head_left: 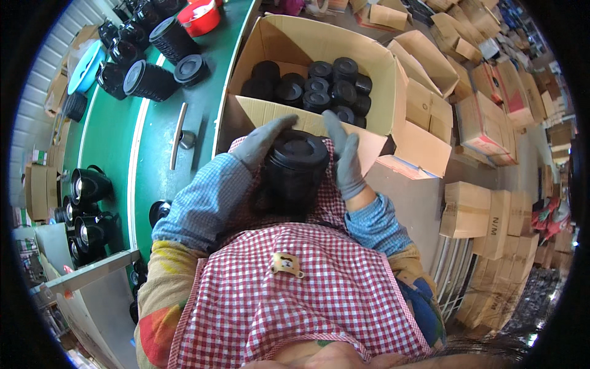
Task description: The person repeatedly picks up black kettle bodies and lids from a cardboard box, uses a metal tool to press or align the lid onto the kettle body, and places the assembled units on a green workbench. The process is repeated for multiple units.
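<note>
A stack of round black plastic lids (299, 151) stands upright close against my checked apron, its lower part dark and hard to make out. My left hand (265, 142), in a grey glove, is beside the stack's left side with its fingers stretched forward. On the other side is my right hand (345, 154), also gloved, its fingers straight and a small gap between it and the stack. Both hands are open. Just beyond them stands an open cardboard carton (246, 112), holding several similar black lid stacks (316, 100).
To the left runs a green worktable (117, 178) with more black lid stacks (150, 80), black pots (89, 184), a red basin (199, 17), a blue basin (86, 67) and a metal bar (178, 136). Cardboard boxes (485, 126) crowd the right side.
</note>
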### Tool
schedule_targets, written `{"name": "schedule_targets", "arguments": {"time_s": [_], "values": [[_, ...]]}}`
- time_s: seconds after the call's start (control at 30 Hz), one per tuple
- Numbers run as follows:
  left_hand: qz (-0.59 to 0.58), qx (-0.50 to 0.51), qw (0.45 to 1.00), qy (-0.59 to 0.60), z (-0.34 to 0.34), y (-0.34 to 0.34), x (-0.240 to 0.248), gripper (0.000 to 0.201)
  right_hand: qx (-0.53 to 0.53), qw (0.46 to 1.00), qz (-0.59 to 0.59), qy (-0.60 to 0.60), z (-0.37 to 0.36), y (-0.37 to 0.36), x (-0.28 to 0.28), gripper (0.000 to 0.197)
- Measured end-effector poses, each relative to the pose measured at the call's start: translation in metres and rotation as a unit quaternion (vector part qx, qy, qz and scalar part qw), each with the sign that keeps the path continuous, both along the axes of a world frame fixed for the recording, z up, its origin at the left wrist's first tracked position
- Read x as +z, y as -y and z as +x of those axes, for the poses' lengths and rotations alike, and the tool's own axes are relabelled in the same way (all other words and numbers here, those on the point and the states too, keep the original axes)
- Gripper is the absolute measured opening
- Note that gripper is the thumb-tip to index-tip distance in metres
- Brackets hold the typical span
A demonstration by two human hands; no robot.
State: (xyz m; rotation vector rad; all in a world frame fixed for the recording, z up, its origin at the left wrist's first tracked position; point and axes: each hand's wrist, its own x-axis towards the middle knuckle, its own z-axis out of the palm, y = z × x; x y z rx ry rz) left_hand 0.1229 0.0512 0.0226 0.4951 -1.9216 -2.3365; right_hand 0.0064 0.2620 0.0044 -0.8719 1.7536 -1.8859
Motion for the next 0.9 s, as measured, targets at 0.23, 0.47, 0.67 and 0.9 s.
{"name": "schedule_targets", "arguments": {"time_s": [0.23, 0.47, 0.67, 0.9], "values": [[-0.033, 0.194, 0.978, 0.063, -0.017, -0.001, 0.007, 0.058, 0.03, 0.974, -0.097, 0.202, -0.052, 0.023, -0.062, 0.092], [0.157, 0.225, 0.96, -0.059, 0.003, 0.012, 0.0, 0.048, -0.045, 0.975, -0.098, 0.193, -0.066, 0.008, -0.041, 0.089], [0.036, 0.115, 0.993, 0.014, -0.016, -0.011, -0.006, 0.075, 0.082, 0.968, -0.114, 0.208, -0.028, 0.028, -0.022, 0.088], [-0.492, -0.154, 0.841, -0.165, 0.029, -0.006, 0.055, 0.1, 0.139, 0.975, -0.099, 0.141, -0.02, 0.011, -0.033, 0.089]]}}
